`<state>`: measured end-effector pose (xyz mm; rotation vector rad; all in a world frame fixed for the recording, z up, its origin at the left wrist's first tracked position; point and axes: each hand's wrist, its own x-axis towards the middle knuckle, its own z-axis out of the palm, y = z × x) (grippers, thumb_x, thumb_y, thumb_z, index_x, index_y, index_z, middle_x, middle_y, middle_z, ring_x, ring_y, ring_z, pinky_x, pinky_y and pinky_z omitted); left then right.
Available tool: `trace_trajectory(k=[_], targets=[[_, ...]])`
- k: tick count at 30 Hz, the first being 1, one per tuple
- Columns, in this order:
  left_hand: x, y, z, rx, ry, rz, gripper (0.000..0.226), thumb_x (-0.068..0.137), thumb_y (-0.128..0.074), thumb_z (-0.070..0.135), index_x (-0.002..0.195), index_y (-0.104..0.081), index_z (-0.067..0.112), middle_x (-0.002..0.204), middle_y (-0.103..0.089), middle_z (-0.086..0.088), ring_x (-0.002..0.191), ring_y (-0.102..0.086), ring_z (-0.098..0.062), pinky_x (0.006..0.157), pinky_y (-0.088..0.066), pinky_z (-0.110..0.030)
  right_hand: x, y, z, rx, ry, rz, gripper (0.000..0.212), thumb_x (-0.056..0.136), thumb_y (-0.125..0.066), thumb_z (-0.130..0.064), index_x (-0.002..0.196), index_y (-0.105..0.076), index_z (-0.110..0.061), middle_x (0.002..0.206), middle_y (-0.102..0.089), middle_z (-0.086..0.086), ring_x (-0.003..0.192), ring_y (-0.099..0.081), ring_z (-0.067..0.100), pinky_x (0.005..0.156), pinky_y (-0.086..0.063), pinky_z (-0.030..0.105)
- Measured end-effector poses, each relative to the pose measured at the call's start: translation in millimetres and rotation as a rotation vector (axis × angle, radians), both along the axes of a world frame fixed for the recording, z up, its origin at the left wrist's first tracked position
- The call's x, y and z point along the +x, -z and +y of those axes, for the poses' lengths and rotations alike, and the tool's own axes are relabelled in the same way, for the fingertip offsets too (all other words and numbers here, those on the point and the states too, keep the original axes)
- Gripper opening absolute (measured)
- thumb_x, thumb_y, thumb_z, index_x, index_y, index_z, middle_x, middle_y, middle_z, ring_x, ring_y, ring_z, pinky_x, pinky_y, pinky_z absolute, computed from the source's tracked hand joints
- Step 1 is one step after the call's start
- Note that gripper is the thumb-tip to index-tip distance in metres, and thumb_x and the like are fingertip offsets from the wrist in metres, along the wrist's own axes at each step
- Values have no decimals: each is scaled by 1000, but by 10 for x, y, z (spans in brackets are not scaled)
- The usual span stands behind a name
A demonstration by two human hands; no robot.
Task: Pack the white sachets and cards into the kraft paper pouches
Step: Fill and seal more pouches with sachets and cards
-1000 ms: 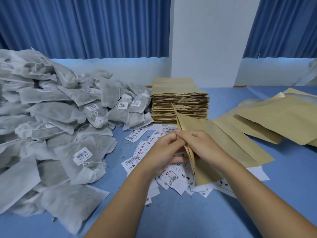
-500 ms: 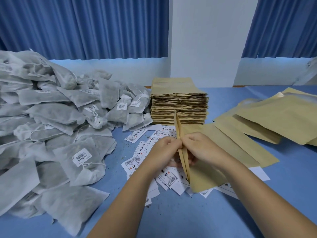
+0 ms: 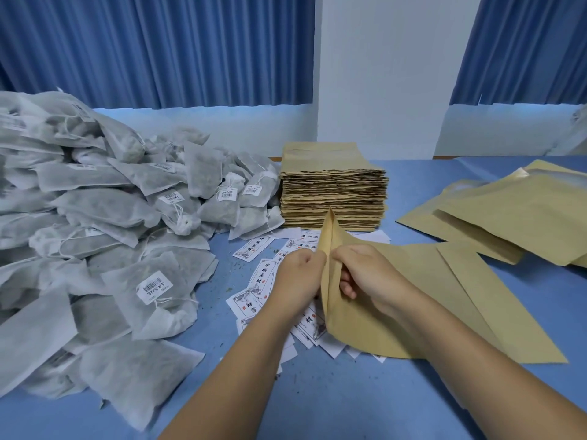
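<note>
One flat tan kraft paper pouch (image 3: 359, 325) stands edge-up over white printed cards (image 3: 254, 287) on the blue table (image 3: 349, 404). The left hand (image 3: 298, 274) and right hand (image 3: 365, 276) each pinch an opposite mouth wall, grip closed, evidently parting it for filling. Heaped white mesh sachets (image 3: 127, 249) lie alongside.

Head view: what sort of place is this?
Probably a small hand-packing station: a large heap of white sachets, a tall stack of kraft pouches and loose printed cards on a blue table, while the left hand and right hand grip one pouch.
</note>
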<state>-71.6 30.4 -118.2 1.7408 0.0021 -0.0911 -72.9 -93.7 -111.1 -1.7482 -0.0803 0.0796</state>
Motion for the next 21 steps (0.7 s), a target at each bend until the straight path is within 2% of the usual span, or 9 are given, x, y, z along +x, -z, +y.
trace_trajectory(k=[4,6,8,11,13,15,17,19,21], targets=[[-14,-1,-12,-76,13,56,37,84,-42,20,87,-57,-14,82,-59,-26,72,-51,-26,67,-40,-39,4,12,3,34,9,22,48,91,-43,-10,44,-42,-22,44,-39,-3,36,-39,12,37,-31,18],[-10,-3,-16,-102,22,57,41,83,-42,20,92,-56,-18,89,-62,-38,74,-55,-30,75,-50,-52,4,14,-1,47,13,26,47,91,-44,-11,45,-42,-20,45,-39,-3,36,-40,12,37,-31,18],[-16,-13,-24,-148,34,71,41,84,-42,16,95,-55,-21,94,-62,-41,75,-58,-33,87,-49,-59,4,20,-3,58,16,30,44,92,-44,-12,48,-42,-19,46,-39,-2,37,-40,12,37,-32,18],[-15,-9,-27,-187,34,91,42,81,-41,16,95,-57,-20,91,-62,-41,76,-60,-44,88,-48,-60,12,36,-4,80,32,37,42,93,-46,-14,51,-42,-17,47,-39,-2,37,-40,12,38,-32,19],[-23,-4,-17,-178,30,87,37,84,-40,13,85,-65,-13,82,-65,-37,75,-63,-45,83,-53,-53,16,66,1,98,44,43,42,93,-47,-14,52,-43,-17,46,-39,-2,36,-39,12,37,-32,20],[-22,15,-2,-208,52,97,38,86,-38,9,68,-71,-1,69,-67,-27,63,-64,-34,71,-56,-38,13,96,10,121,45,46,41,93,-48,-14,53,-45,-16,48,-39,-1,38,-40,12,38,-32,20],[0,22,11,-268,-22,121,36,85,-41,5,56,-63,6,54,-62,-12,49,-55,-26,53,-50,-24,20,95,20,217,67,35,42,93,-48,-14,51,-47,-16,49,-39,1,41,-41,12,42,-34,20],[25,12,29,-385,-163,182,26,87,-43,0,64,-53,7,50,-52,-4,46,-48,-18,43,-44,-20,59,61,24,375,137,-4,38,91,-47,-10,53,-48,-17,49,-35,-1,42,-37,10,43,-32,20],[35,-8,56,-370,-194,154,19,87,-44,3,71,-53,8,56,-51,-5,45,-46,-14,43,-41,-19,97,57,41,427,165,-33,44,91,-45,-10,49,-49,-21,49,-33,-1,40,-34,10,40,-31,20]])
